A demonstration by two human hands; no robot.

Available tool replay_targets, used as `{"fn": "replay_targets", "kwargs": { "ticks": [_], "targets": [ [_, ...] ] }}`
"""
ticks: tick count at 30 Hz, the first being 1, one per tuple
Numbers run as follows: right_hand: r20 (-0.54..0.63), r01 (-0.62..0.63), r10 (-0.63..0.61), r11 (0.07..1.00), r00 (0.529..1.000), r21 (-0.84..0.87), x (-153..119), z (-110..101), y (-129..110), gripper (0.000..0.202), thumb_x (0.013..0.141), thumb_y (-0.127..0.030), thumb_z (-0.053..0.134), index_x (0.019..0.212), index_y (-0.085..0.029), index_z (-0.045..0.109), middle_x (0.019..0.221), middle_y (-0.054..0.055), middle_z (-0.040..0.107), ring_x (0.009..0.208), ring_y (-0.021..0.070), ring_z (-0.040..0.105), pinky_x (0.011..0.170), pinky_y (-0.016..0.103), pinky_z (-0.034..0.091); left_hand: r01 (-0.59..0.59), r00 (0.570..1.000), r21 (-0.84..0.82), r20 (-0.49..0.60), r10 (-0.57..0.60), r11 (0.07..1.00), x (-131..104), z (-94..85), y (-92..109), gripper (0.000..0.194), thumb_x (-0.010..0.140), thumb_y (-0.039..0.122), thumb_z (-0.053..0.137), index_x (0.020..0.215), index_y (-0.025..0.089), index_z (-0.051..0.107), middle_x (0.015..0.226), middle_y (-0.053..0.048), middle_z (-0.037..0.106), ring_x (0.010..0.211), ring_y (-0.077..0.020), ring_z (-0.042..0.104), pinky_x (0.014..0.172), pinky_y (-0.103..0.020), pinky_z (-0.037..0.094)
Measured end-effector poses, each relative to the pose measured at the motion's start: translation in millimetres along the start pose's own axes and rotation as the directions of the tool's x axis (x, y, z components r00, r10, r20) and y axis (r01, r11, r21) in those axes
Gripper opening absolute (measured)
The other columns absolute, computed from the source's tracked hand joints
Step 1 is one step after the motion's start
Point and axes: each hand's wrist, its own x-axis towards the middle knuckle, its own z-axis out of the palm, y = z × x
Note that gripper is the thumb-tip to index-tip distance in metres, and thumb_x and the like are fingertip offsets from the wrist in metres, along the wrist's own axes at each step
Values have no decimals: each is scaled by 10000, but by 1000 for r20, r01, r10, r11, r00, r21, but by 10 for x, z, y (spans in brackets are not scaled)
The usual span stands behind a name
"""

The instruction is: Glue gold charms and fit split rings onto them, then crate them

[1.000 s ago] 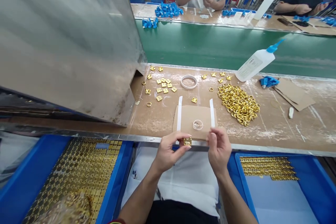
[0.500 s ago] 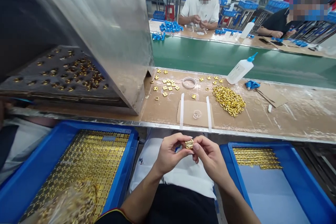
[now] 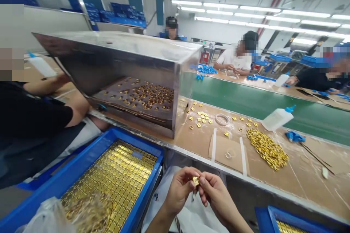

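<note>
My left hand and my right hand meet above my lap, just in front of the bench edge. Between their fingertips is a small gold-coloured square piece, pinched from both sides; its underside is hidden by my fingers. On the bench beyond lies a cardboard pad with white tape strips and a small clear ring-shaped item on it. Loose gold square pieces are scattered behind, left of a heap of gold rings.
A metal hood stands left on the bench over many gold rings. A blue tray of gold squares sits low left, another blue tray low right. A glue bottle lies near the green belt. A co-worker sits at left.
My view has swung up and to the left, bringing the whole hood and the left co-worker into sight. Both hands still pinch the gold piece, which now appears turned.
</note>
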Motion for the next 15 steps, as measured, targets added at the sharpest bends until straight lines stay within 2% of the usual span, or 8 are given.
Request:
{"fn": "replay_targets", "kwargs": {
  "ticks": [3, 5, 7, 8, 9, 11, 13, 15],
  "targets": [
    [56, -24, 23, 1000, 998, 2, 226, 126, 88, 617, 688, -752, 757, 757, -185, 523, 571, -48, 549, 399, 36, 429, 391, 151, 317, -31, 989, -99, -146, 16, 995, -33, -141, 112, 305, 751, 436, 856, 895, 196, 733, 863, -27, 707, 570, -90, 596, 531, -215, 458],
    [116, 18, -10, 997, 993, -75, 393, 229, 49, 642, 726, -795, 682, 929, -202, 540, 657, -21, 619, 408, 74, 501, 376, 171, 347, -92, 961, -168, -273, 43, 981, -31, -266, 293, 313, 720, 436, 878, 873, 202, 739, 843, -12, 707, 585, -89, 595, 576, -229, 495],
    [202, 163, -116, 957, 973, -238, 587, 395, -102, 599, 837, -756, 587, 1105, -224, 530, 777, 17, 680, 463, 123, 590, 395, 211, 411, -168, 914, -203, -398, 75, 965, -35, -414, 554, 316, 675, 412, 913, 845, 207, 741, 844, 1, 711, 640, -89, 626, 645, -223, 516],
    [257, 274, -190, 898, 948, -345, 698, 512, -216, 520, 904, -684, 552, 1154, -229, 534, 826, 33, 700, 517, 143, 631, 434, 234, 455, -195, 891, -208, -446, 84, 958, -48, -489, 699, 331, 645, 397, 933, 842, 213, 741, 866, 1, 718, 699, -103, 655, 670, -218, 522],
    [326, 398, -264, 790, 907, -467, 819, 656, -348, 407, 950, -580, 548, 1142, -222, 568, 841, 42, 709, 570, 158, 660, 486, 255, 495, -214, 870, -211, -485, 88, 954, -71, -561, 840, 340, 620, 375, 949, 837, 220, 740, 881, 6, 723, 735, -110, 673, 673, -209, 523],
    [445, 559, -342, 435, 828, -706, 1097, 1010, -632, 189, 979, -339, 553, 1083, -205, 637, 948, 72, 738, 782, 193, 717, 713, 302, 564, -240, 841, -192, -531, 105, 952, -143, -676, 1077, 350, 597, 330, 966, 834, 219, 732, 891, 12, 725, 738, -105, 677, 648, -189, 515],
    [466, 486, -270, 10, 843, -874, 1412, 1402, -886, 233, 998, -228, 516, 1194, -228, 643, 1139, 78, 727, 1003, 206, 712, 875, 306, 548, -239, 831, -160, -544, 116, 958, -242, -741, 1221, 352, 586, 293, 973, 811, 201, 718, 881, 8, 724, 725, -106, 677, 644, -191, 523],
    [428, 424, -260, -76, 866, -903, 1746, 1756, -1065, 335, 995, -193, 515, 1319, -213, 600, 1291, 129, 671, 1084, 254, 692, 909, 354, 539, -216, 829, -133, -548, 110, 967, -347, -760, 1267, 357, 576, 278, 975, 786, 183, 702, 878, -7, 726, 739, -122, 690, 676, -215, 549]
  ]
}}
